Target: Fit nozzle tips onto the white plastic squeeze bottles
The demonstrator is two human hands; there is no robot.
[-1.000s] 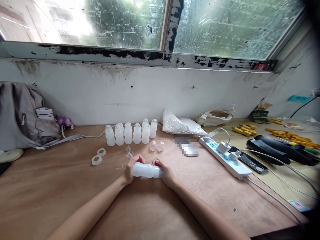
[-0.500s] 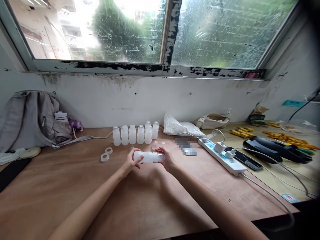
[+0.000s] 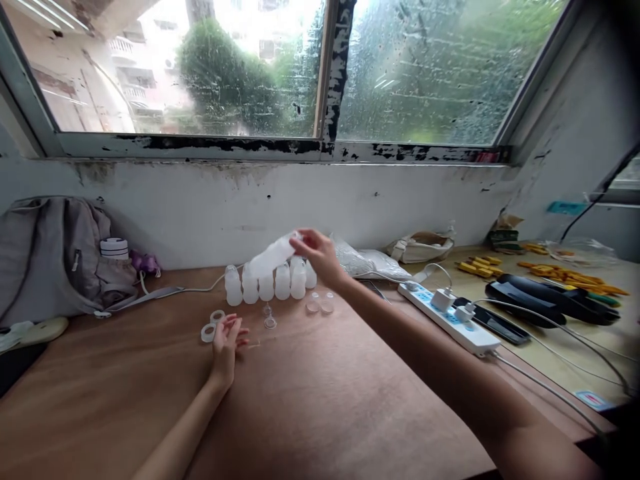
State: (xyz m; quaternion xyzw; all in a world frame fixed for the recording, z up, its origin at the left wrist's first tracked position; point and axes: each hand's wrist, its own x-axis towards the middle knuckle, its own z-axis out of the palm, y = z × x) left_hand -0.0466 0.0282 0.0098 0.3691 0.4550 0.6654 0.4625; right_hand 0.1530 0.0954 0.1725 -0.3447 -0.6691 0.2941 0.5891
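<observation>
Bare tabletop [image 3: 310,413] nearest: reddish-brown wood sheet, smooth, matte, faintly mottled grain.

Left hand [image 3: 226,343]: low over the table, fingers loosely spread and part-curled, no grip on anything visible. Just beside it lie two white rings [image 3: 208,333], flat, smooth, probably plastic; whether the fingertips touch one, cannot tell. Both are unattached.

Slightly beyond: clear small parts [image 3: 270,323], thin, round-based, glossy; also loose. To their right, a pair of translucent discs [image 3: 320,307], each with a small pale rounded piece just behind it. None of these are fitted to a bottle.

Right hand [image 3: 316,252]: raised, thumb and fingers closed on one end of the held bottle [image 3: 270,257]. Bottle is milky, waisted, semi-translucent, tilted with the free end low and left; it overlaps the row in view. Gripped end mostly covered by fingers, so its fitting is uncertain.

Bottle row [image 3: 267,287]: at least six, upright, frosted, rounded shoulders, apparently topped. Judgement: these look complete; the held one is not standing, and the loose parts are unused.

Behind: crinkled, shiny white plastic bag [image 3: 373,260].
</observation>
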